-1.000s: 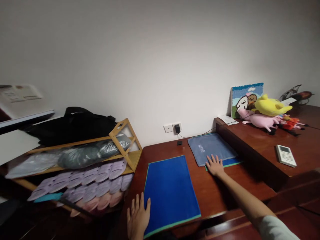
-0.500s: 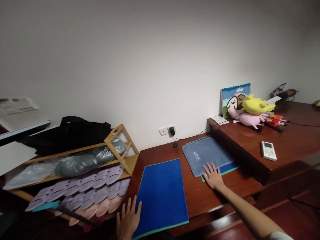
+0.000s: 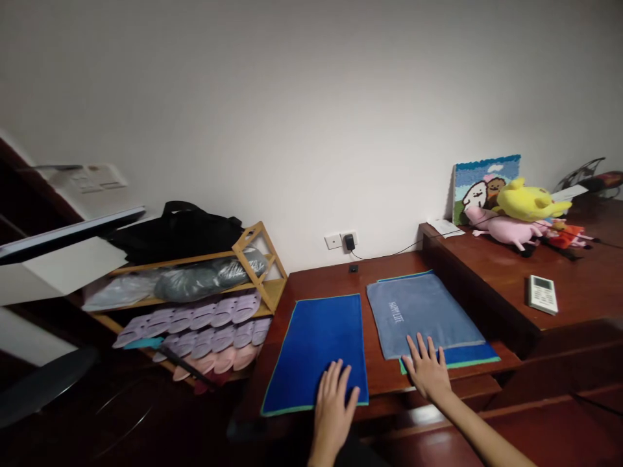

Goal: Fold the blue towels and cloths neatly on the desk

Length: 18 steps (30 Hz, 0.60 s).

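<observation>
Nearest, the left hand (image 3: 335, 402) is palm down over the near edge of a blue cloth (image 3: 316, 344), fingers loosely spread, gripping nothing; the flat pose would suit smoothing fabric. The right hand (image 3: 428, 373), also spread and grasping nothing, seems to rest its fingertips on a grey towel's (image 3: 423, 311) near edge, perhaps to stop it sliding. Right of those fingers, a second blue cloth (image 3: 474, 355) shows from under the towel. All lie flat on a wooden table (image 3: 377, 383), which likely supports them evenly. Beyond both hands, a plug (image 3: 349, 242) sits in the wall. Farther right, soft toys (image 3: 506, 230) lie on a raised desk (image 3: 511, 275), apart from the fabrics.
</observation>
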Available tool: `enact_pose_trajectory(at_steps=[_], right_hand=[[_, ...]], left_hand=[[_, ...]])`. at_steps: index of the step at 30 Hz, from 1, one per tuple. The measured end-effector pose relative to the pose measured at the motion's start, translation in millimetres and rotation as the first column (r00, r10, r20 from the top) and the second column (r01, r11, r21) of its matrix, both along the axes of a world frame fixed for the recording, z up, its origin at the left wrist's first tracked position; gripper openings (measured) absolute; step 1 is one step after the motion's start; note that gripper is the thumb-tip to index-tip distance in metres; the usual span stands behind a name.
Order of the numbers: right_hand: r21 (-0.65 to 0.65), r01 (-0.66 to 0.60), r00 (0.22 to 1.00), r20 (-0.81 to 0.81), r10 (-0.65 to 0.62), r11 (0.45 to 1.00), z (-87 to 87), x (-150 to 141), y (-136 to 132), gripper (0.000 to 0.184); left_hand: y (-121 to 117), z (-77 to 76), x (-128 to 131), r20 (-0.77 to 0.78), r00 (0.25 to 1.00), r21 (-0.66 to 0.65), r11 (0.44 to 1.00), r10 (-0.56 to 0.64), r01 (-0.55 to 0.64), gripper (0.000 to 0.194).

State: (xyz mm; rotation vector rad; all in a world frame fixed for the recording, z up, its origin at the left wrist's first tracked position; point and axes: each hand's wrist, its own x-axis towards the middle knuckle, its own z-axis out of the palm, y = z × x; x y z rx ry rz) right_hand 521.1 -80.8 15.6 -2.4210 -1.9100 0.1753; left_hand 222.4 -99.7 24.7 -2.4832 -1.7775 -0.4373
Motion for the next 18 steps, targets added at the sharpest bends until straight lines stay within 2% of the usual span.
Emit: enact_pose_trajectory(at_steps=[2,3,5,6,8,10,12,14,16,18], right_hand=[[0.027,-0.005,1.0,-0.007,0.005,1.0,-2.6,2.7,-4.2,0.068],[0.057,-0.003,1.0,-0.016,0.004,0.998,-3.5,3.9,-7.7,0.067],[0.162,-0.022,0.998,-0.052,0.03,0.987,-3.9,3.1,-18.0,0.063],[0.232,-0.062,0.994,-0.077,0.082,0.971,-3.4,-0.1,-24.9,0.058],[0.367,-0.224,0.952,-0.118,0.284,0.903,-2.0,-14.3,-40.3,0.049],[0.453,-0.441,0.833,-0.115,0.541,0.775,-2.0,-38.8,-53.3,0.045],[0.492,-0.582,0.715,-0.07,0.695,0.648,-4.9,-68.7,-58.8,0.051],[0.519,-0.616,0.693,0.0,0.721,0.592,-10.4,-96.1,-55.2,0.052],[0.546,-0.594,0.733,0.065,0.677,0.591,-15.7,-114.4,-46.2,0.038],[0.565,-0.579,0.756,0.103,0.646,0.588,-17.2,-121.4,-37.4,0.023]], left_hand=[[-18.5,-21.8,22.5,0.03,0.994,0.013,0.995,-0.101,0.101,0.062],[-23.4,-31.2,25.0,0.033,0.993,0.041,0.992,-0.117,0.116,0.065],[-25.2,-43.9,10.8,0.024,0.996,0.137,0.987,-0.086,0.082,0.067],[-23.4,-46.9,-5.0,0.02,0.999,0.195,0.98,-0.043,0.038,0.066],[-17.8,-47.5,-49.2,0.024,0.998,0.306,0.95,0.061,-0.066,0.061],[-13.6,-44.1,-100.2,0.032,0.99,0.374,0.917,0.135,-0.137,0.048],[-12.4,-40.3,-145.7,0.031,0.991,0.369,0.92,0.129,-0.131,0.04],[-13.8,-38.3,-177.8,0.029,0.996,0.339,0.936,0.09,-0.094,0.039],[-16.2,-38.0,-194.5,0.032,0.997,0.321,0.944,0.067,-0.074,0.041],[-18.1,-38.6,-197.8,0.036,0.997,0.317,0.945,0.075,-0.082,0.043]])
